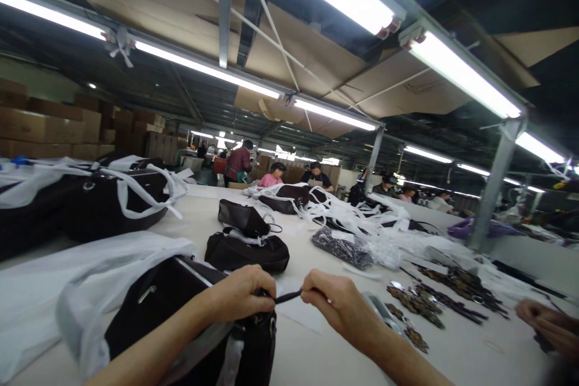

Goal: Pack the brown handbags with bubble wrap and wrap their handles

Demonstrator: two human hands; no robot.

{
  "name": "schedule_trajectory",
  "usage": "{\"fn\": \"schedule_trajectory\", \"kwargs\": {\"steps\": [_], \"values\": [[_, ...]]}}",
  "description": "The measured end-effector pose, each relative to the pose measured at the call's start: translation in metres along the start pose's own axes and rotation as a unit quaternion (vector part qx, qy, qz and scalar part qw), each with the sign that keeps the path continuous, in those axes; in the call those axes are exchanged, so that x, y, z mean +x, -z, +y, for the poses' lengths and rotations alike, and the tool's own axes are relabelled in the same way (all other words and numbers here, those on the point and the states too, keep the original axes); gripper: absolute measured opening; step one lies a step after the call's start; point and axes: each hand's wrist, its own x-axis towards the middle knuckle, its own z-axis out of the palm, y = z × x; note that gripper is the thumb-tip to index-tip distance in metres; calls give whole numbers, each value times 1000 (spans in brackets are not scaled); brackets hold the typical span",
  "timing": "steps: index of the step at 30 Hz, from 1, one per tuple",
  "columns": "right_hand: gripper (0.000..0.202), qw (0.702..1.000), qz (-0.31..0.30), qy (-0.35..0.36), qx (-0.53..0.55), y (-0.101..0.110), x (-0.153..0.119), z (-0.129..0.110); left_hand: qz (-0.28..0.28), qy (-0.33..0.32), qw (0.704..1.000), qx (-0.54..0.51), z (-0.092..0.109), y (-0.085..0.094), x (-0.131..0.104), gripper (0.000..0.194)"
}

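A black bag (pixel 158 295) with a silver zip pull and white wrapping stands at the lower left. My left hand (pixel 246 294) is closed on a thin black strap (pixel 288 297) at the bag's right upper edge. My right hand (pixel 332 301) pinches the other end of that strap, which is stretched short between both hands. Behind my hands lie a black bag (pixel 248 252) and a smaller black pouch (pixel 242 217). Patterned straps with dark flower-like pieces (pixel 418 304) lie to the right of my right hand.
White-wrapped black bags (pixel 117 193) fill the left side. A clear-wrapped dark bundle (pixel 341 247) lies mid-table (pixel 307 356). Another person's hands (pixel 547 325) are at the right edge. A metal post (pixel 495 187) rises at the right. People (pixel 271 175) sit beyond the far side.
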Motion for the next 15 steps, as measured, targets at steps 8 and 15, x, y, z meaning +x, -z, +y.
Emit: {"fn": "schedule_trajectory", "kwargs": {"steps": [8, 15], "values": [[12, 998, 21, 50, -10, 20, 23, -16, 35, 31, 992, -119, 33, -12, 23, 23], [10, 954, -33, -106, 277, -6, 39, 15, 22, 114, 958, -263, 7, -17, 1, 39]]}}
